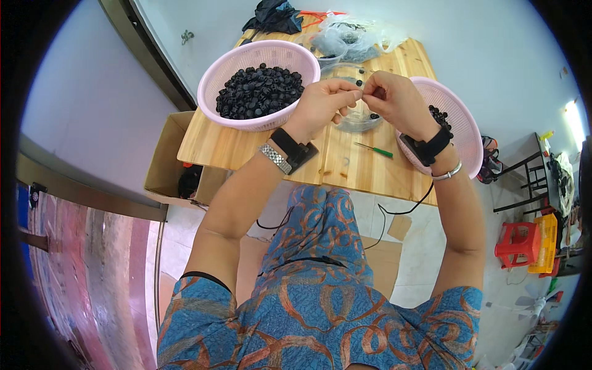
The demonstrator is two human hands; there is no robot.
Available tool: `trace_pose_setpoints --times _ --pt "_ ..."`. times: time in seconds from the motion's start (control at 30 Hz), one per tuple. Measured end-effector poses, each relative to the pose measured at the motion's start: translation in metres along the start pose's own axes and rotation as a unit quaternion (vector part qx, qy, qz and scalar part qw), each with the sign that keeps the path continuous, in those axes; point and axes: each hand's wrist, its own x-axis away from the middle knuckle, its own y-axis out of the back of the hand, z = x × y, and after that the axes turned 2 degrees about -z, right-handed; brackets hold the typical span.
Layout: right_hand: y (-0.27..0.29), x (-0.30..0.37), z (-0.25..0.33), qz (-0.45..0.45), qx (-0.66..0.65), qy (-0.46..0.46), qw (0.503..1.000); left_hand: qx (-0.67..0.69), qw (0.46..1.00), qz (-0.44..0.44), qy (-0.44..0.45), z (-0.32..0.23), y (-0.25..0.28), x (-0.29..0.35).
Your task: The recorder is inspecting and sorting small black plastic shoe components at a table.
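My left hand [322, 106] and my right hand [398, 103] meet above the table, thumb and fingertips pinched together. What lies between the fingertips is too small to make out. Beneath them is a clear round plastic container [356, 127] with a few small black pieces in it. To the left stands a pink mesh basket [208, 92] heaped with small round black parts [262, 92]. Another pink basket [465, 126], partly hidden by my right wrist, has fewer black parts [439, 117]. A small screwdriver with a green handle [382, 152] lies below my right hand.
The wooden table [345, 169] also bears clear plastic bags [364, 37] and a dark cloth bundle [274, 15] at the back. An open cardboard box [165, 154] stands at its left. A black cable [383, 213] hangs in front. Red stools [518, 243] stand at right.
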Motion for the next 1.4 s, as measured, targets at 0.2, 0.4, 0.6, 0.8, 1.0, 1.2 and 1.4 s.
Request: trace_pose_setpoints --times 0.2,0.4,0.6,0.8,1.0,1.2,1.4 --pt "-0.006 0.004 0.002 -0.146 0.138 0.114 0.973 0.332 0.934 0.037 0.127 0.003 -0.014 -0.005" --pt "0.010 0.008 0.003 -0.093 -0.066 -0.030 0.993 0.267 0.962 -0.031 0.044 -0.008 -0.031 0.001" --pt "0.014 0.022 0.018 -0.136 -0.035 0.012 0.990 0.406 0.907 0.027 0.111 -0.024 -0.027 0.007" --pt "0.028 0.036 0.009 -0.118 -0.194 -0.062 0.972 0.179 0.984 -0.001 0.015 -0.027 -0.020 0.006" --pt "0.026 0.046 0.002 -0.108 -0.243 -0.088 0.960 -0.012 0.999 -0.044 -0.016 -0.015 -0.011 -0.014" --pt "0.011 0.063 -0.001 -0.129 -0.229 -0.075 0.962 0.235 0.970 0.008 0.067 -0.008 -0.015 0.013" --pt "0.003 0.074 0.027 -0.156 -0.111 0.009 0.981 0.149 0.987 0.056 -0.014 -0.020 -0.036 0.062"
